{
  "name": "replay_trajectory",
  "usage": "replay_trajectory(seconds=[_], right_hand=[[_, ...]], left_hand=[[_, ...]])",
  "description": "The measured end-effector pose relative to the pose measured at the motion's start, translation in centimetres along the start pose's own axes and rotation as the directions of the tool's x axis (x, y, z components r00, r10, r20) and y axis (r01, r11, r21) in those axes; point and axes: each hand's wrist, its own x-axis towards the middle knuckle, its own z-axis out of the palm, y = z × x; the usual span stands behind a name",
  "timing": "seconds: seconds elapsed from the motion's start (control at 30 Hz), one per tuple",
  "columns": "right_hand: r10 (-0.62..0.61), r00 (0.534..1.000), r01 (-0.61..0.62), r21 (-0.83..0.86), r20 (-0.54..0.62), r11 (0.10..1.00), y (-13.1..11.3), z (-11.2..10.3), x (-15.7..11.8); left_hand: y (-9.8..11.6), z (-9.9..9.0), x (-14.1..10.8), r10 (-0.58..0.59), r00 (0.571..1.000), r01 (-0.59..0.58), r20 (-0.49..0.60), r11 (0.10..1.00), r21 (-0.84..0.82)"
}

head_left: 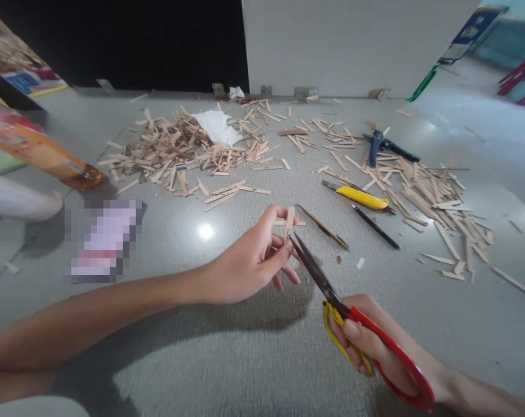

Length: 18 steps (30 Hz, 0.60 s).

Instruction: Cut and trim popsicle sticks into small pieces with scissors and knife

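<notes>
My left hand [249,258] pinches a small flat wooden stick [290,217] upright between thumb and fingertips; a small mark or notch shows low on it. In my right hand [366,336] is a pair of scissors [316,266] with one red and one yellow handle. The scissor tips point up and left and meet the lower part of the stick; I cannot tell whether they touch it. Just behind the left fingers another wooden stick [303,223] lies on the tabletop. Close to the right of it is a thin brass-coloured pointed tool [323,226].
A yellow utility knife [362,197], a black pen-like tool [377,227] and dark blue pliers [377,147] lie to the right. Wood scraps form piles at left [171,150] and right [436,191], with white tissue [219,126]. An orange bottle [49,147] and blurred phone [108,240] are leftmost.
</notes>
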Motion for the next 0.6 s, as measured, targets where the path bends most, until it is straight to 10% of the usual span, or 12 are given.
replay_trajectory(seconds=[0.6], right_hand=[[0.121,0.993,-0.121,0.006,-0.013,0.993,-1.1,0.7,0.4]], left_hand=[[-0.6,0.2,-0.2,0.047,0.999,-0.04,-0.023,0.974,0.223]])
